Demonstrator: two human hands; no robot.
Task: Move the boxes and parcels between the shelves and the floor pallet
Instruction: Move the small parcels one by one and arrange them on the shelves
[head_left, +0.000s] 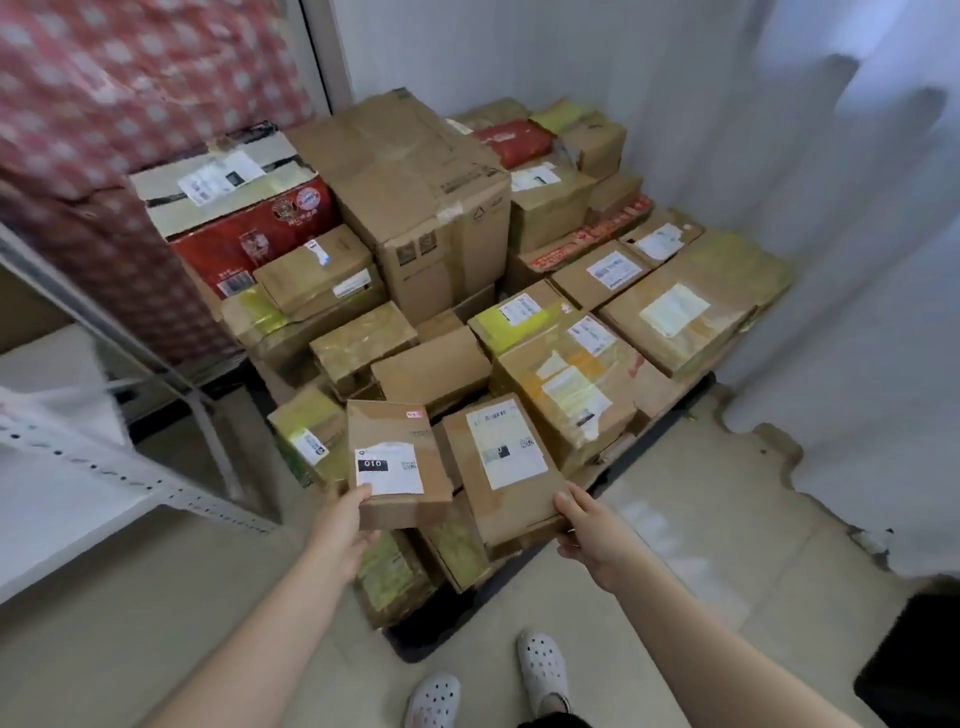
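A low dark floor pallet (415, 644) is piled with several cardboard boxes and parcels. My left hand (348, 525) grips the near end of a small brown box (395, 462) with a white label marked 010, thumb on top. My right hand (582, 530) grips the near right corner of a second brown box (504, 467) with a long white label. Both boxes are at the front of the pile. A tall brown carton (415, 197) and a red printed box (249, 234) stand at the back.
A white metal shelf frame (93, 457) stands at the left, with a red patterned cloth (130, 104) behind it. White curtains (857, 260) hang at the right. Beige tiled floor (701, 545) lies in front, my white clogs (540, 670) on it. A dark object (914, 654) sits at the bottom right.
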